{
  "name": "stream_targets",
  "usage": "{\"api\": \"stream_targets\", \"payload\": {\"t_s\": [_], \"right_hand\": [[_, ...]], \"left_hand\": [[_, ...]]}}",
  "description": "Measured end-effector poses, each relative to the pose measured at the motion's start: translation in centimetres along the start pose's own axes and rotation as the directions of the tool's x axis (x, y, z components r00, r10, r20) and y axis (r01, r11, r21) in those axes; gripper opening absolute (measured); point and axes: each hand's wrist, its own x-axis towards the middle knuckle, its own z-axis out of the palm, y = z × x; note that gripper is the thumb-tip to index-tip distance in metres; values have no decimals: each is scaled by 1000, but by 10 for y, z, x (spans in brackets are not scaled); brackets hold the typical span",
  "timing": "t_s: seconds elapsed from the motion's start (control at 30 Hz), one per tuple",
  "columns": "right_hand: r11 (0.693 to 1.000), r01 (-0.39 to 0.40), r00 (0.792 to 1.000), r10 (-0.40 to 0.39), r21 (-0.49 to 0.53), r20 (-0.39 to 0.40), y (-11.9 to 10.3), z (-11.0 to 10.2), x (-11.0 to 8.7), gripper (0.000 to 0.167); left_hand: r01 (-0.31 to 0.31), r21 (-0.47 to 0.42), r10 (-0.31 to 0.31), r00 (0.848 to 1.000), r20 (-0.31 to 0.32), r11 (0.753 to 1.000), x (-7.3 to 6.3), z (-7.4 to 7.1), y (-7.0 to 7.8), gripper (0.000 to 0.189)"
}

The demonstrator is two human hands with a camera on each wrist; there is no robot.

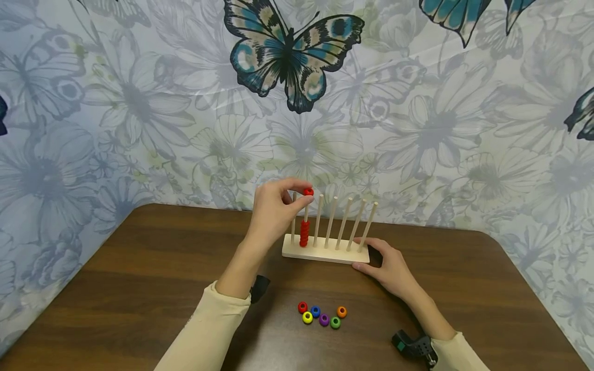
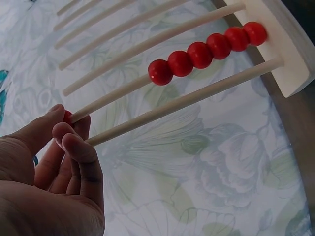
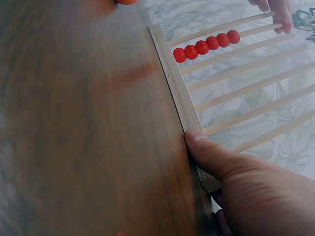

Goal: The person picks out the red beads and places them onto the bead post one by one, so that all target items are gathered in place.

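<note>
My left hand (image 1: 270, 208) pinches a red bead (image 1: 308, 191) between thumb and fingers at the tip of the second peg from the left. In the left wrist view that bead (image 2: 67, 116) is mostly covered by the fingers; how far it sits on the peg I cannot tell. Lower on the same peg, several red beads (image 2: 199, 55) are stacked against the base. The pegs rise from a pale wooden base (image 1: 325, 254). My right hand (image 1: 390, 265) grips the base's right end, its thumb (image 3: 206, 147) on the near edge and other fingers behind.
Loose beads lie on the brown table (image 1: 153, 278) in front of the rack: red (image 1: 302, 307), yellow (image 1: 304, 320), blue (image 1: 315, 308), purple (image 1: 324, 324), green (image 1: 335, 326) and orange (image 1: 342, 316). Close behind the table hangs a butterfly-patterned cloth (image 1: 185, 118).
</note>
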Motion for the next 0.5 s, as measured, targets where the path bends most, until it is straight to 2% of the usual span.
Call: {"api": "stream_targets", "payload": {"t_s": [0.1, 0.23, 0.37, 0.5], "right_hand": [[1000, 2, 1000, -2, 2, -2, 1, 0, 0, 59], [1000, 7, 1000, -7, 3, -2, 0, -1, 0, 59], [1000, 6, 1000, -6, 3, -1, 0, -1, 0, 59], [1000, 0, 1000, 0, 1, 3, -1, -1, 0, 59]], "left_hand": [[18, 4, -18, 1000, 0, 1000, 0, 1, 0, 19], [23, 2, -23, 999, -39, 1000, 0, -1, -1, 22], [-7, -32, 4, 996, -92, 999, 0, -4, -1, 15], [-53, -55, 46, 992, -115, 997, -3, -7, -3, 8]]}}
